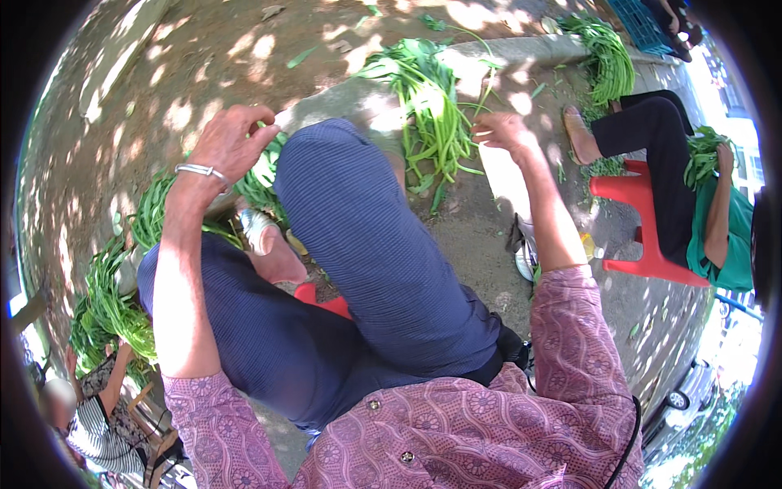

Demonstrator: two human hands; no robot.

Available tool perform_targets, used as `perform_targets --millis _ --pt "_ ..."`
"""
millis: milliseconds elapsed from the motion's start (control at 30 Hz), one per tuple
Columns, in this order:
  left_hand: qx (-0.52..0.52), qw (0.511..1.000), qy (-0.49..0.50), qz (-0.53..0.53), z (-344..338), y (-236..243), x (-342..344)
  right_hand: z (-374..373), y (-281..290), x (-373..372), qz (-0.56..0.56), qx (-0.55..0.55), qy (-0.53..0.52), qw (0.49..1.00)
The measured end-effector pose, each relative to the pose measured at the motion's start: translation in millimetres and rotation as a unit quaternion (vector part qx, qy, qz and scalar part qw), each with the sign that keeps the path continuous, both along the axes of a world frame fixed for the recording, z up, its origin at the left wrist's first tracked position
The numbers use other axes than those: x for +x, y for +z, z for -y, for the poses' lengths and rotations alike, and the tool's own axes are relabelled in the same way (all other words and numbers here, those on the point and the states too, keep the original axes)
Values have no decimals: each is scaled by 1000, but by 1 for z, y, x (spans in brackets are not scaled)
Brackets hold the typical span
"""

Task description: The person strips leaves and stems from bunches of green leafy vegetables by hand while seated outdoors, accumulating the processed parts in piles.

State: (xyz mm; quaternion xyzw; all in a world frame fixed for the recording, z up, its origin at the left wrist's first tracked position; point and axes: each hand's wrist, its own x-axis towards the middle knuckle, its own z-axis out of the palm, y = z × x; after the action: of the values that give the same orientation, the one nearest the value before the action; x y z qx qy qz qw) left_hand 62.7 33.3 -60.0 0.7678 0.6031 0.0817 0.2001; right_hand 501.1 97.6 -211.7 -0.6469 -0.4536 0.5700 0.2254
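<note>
My left hand (232, 143), with a silver bangle on the wrist, is curled around leafy green stalks (261, 175) beside my raised knee. My right hand (501, 130) reaches out with pinched fingers onto the pile of long green stalks (432, 114) that lies on the ground ahead of me. My legs in dark blue trousers (358, 244) fill the middle of the view, one foot in a sandal (265, 240) below the left hand. A pink patterned shirt covers my arms and chest.
More green stalks lie in a heap at the left (114, 301) and at the top right (611, 57). A person in a green top sits on a red plastic stool (648, 220) at the right, holding greens. Another person crouches at the lower left (90, 407). Dirt ground around.
</note>
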Motion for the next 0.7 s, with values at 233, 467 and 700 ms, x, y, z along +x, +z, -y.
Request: perform_targets --millis 233,467,700 --pt "-47 999 2 13 -9 0 18 -16 -99 4 239 44 39 969" --pt "-94 994 32 40 -5 -5 22 -29 -108 -37 307 154 -43 938" --pt "-126 991 36 34 -6 -3 25 -26 -116 -51 333 121 -97 930"
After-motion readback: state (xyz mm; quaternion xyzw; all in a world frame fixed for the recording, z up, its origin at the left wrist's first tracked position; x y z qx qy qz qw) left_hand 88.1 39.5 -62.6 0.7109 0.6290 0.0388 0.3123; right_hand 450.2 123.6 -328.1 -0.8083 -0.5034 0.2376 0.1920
